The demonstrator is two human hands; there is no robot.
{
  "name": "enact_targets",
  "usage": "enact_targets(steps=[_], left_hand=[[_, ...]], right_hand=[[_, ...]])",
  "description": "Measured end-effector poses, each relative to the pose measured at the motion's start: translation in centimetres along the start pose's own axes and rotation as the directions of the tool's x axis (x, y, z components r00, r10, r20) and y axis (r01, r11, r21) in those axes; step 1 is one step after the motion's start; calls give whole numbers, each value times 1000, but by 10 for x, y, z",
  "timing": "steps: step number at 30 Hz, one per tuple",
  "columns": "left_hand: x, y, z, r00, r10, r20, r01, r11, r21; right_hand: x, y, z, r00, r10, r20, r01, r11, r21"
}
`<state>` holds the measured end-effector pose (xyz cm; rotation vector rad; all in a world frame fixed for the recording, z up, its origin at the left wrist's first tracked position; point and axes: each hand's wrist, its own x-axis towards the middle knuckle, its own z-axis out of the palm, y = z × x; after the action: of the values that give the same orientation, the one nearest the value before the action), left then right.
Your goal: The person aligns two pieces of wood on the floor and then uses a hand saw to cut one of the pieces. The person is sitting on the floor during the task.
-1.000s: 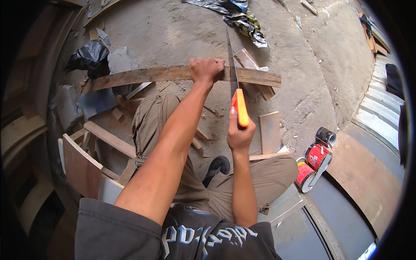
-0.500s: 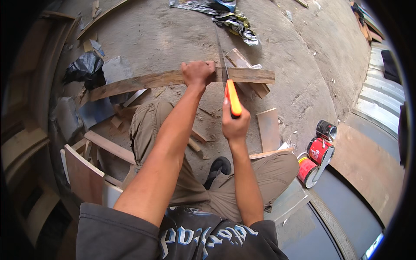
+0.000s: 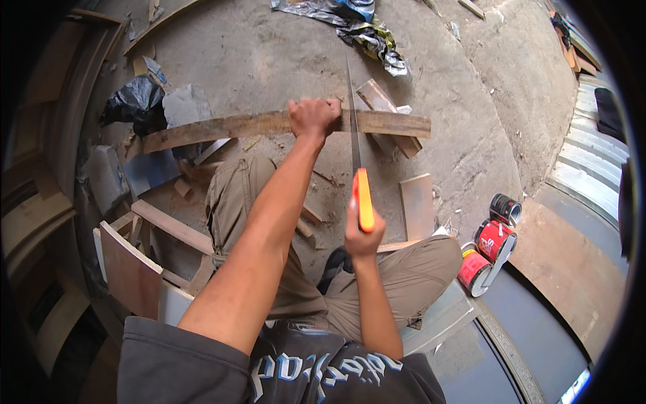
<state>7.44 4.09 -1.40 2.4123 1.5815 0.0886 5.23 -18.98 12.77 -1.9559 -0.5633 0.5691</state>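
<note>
A dark grey short-sleeved T-shirt (image 3: 288, 389) carries pale, blue-edged ornate lettering (image 3: 328, 372); stitching rings the left sleeve (image 3: 185, 350). Farther out show seamed brown trousers (image 3: 296, 306) and a dark shoe (image 3: 333, 268). Left hand (image 3: 314, 118) and right hand (image 3: 365, 237) are bare.

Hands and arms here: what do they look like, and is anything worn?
The left hand and right hand are human, bare and ungloved. The arms are bare below short, dark grey sleeves; the left hem shows stitching.
</note>
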Motion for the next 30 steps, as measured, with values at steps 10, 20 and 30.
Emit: enact_targets(steps=[10,20,30], left_hand=[[-8,-2,-6,1000,4,-30,-4,1000,-13],[2,-4,-8,1000,-26,-1,25,996,-81],[-3,1,0,999,-2,-36,2,1000,0]], right_hand=[[-68,-10,-48,999,-12,35,14,998,-67],[-22,-9,-19,998,13,66,-14,1000,22],[21,3,5,998,-62,18,63,996,-65]])
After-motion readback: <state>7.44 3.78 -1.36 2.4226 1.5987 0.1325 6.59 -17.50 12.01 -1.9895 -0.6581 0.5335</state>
